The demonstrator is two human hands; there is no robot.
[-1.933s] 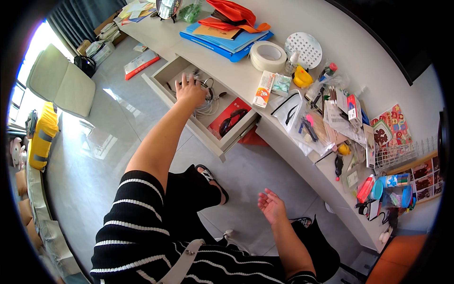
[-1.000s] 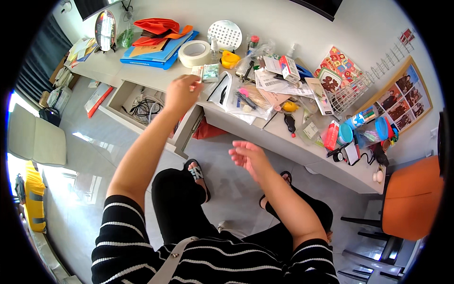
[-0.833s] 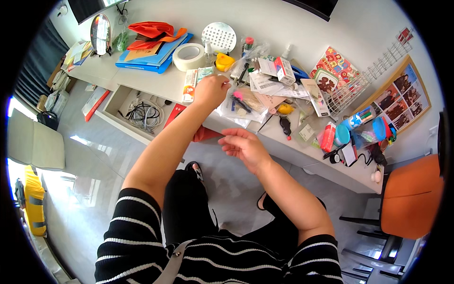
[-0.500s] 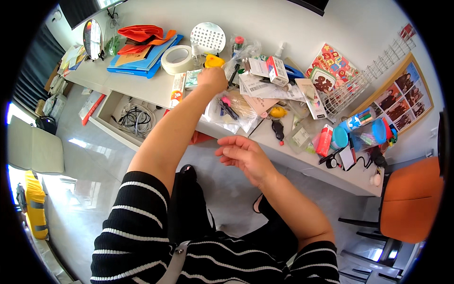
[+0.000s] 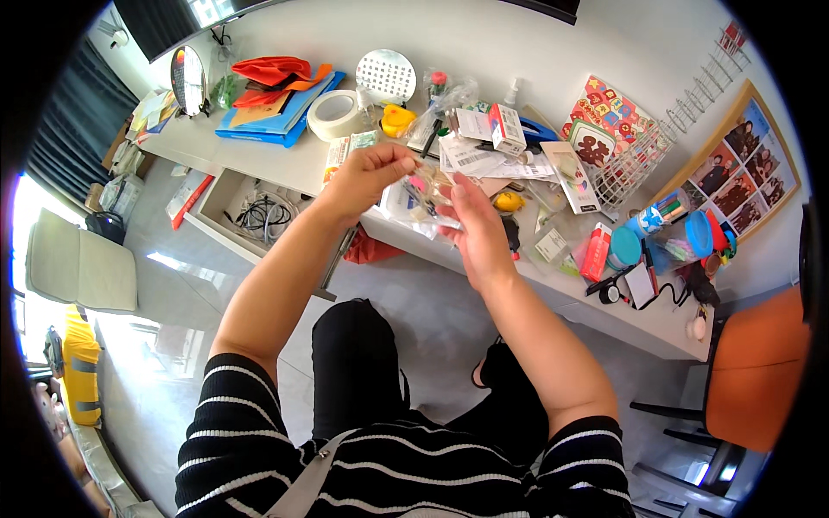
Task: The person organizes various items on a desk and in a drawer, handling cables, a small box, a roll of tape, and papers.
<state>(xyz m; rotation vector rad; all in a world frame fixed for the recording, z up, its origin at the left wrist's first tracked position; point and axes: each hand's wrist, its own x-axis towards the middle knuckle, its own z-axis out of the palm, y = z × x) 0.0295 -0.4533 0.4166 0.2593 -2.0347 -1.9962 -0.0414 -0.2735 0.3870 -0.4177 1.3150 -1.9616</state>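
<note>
My left hand (image 5: 367,183) is closed in a pinch in front of the cluttered table. Something small and see-through shows at its fingertips, too unclear to name. My right hand (image 5: 479,231) is beside it, thumb and fingers apart, palm toward the left hand. Behind and between the hands lies a clear plastic bag (image 5: 399,205) with a pink-topped item, partly hidden by my fingers. A yellow toy duck (image 5: 397,119) sits just beyond my left hand. Papers with printed labels (image 5: 471,157) lie beyond my right hand.
An open drawer (image 5: 231,192) with coiled cables juts out at left. A roll of wide white tape (image 5: 333,116) and blue folders (image 5: 281,128) stand at the back. Right are a white wire rack (image 5: 635,168), a red box (image 5: 596,252) and an orange chair (image 5: 760,371).
My left hand has drawn back from beside the yellow duck toward me. My right hand has moved up and slightly right, so both hands are now close together.
</note>
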